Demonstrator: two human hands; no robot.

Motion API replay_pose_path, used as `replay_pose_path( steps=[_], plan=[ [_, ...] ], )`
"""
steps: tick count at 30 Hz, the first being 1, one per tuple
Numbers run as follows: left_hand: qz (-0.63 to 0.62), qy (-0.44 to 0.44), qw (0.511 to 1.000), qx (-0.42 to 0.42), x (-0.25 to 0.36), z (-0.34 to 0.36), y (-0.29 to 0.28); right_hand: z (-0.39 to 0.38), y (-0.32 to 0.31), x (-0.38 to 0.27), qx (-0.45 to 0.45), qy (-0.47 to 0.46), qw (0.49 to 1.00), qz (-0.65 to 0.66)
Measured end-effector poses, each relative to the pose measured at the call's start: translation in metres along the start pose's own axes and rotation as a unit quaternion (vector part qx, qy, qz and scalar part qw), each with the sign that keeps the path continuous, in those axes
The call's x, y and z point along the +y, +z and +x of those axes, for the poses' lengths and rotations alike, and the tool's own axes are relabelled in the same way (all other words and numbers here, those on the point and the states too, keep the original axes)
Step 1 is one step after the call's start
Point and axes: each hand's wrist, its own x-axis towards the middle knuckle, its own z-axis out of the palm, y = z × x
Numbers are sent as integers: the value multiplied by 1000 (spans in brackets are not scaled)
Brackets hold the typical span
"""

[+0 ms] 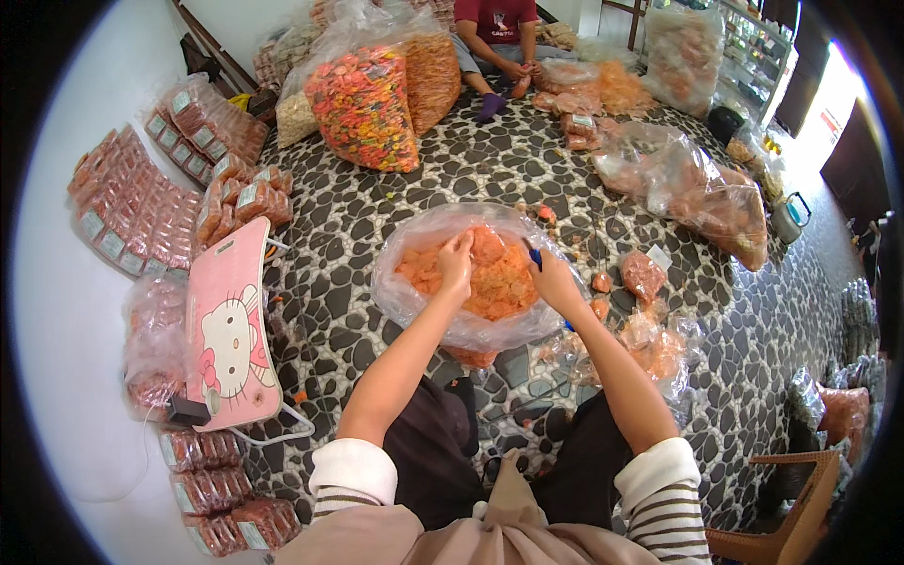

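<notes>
A big clear plastic bag stands open on the floor between my legs, its rim rolled outward. Orange, thin, chip-like pieces fill it. Over its middle is my left hand, fingers pinched together beside a round orange piece; what lies between the fingertips is hard to make out. At the bag's right side my right hand is closed round a slim blue-handled tool. Blue shows at both ends of that fist, but the tool's kind is hidden.
A pink folding table stands on edge at left, near stacked packs. Large snack bags stand ahead. Another person sits at the back. Loose plastic lies right; a brown chair is at lower right.
</notes>
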Motion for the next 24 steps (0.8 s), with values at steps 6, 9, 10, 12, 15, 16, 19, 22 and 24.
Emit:
replay_pose_path(
  steps=[6,9,10,12,15,16,19,22,24],
  plan=[
    [49,-30,992,-109,-8,-20,21,18,6,-6,63,-2,993,102],
    [54,50,981,-177,-9,-23,23,21,0,-8,76,27,981,175],
    [83,79,976,-186,-7,-23,22,22,-2,-9,79,33,982,171],
    [217,217,933,-189,-2,-24,21,24,-6,-10,94,30,980,171],
    [448,435,760,-179,9,-28,15,26,-10,-9,83,17,986,147],
    [484,453,723,-193,14,-28,13,25,-10,-9,82,10,987,139],
    [535,496,651,-209,21,-33,8,17,-9,-8,54,29,992,113],
    [545,517,622,-219,24,-33,4,13,-10,-8,53,15,992,115],
    [555,525,604,-227,23,-31,1,13,-10,-7,42,20,993,107]
  ],
)
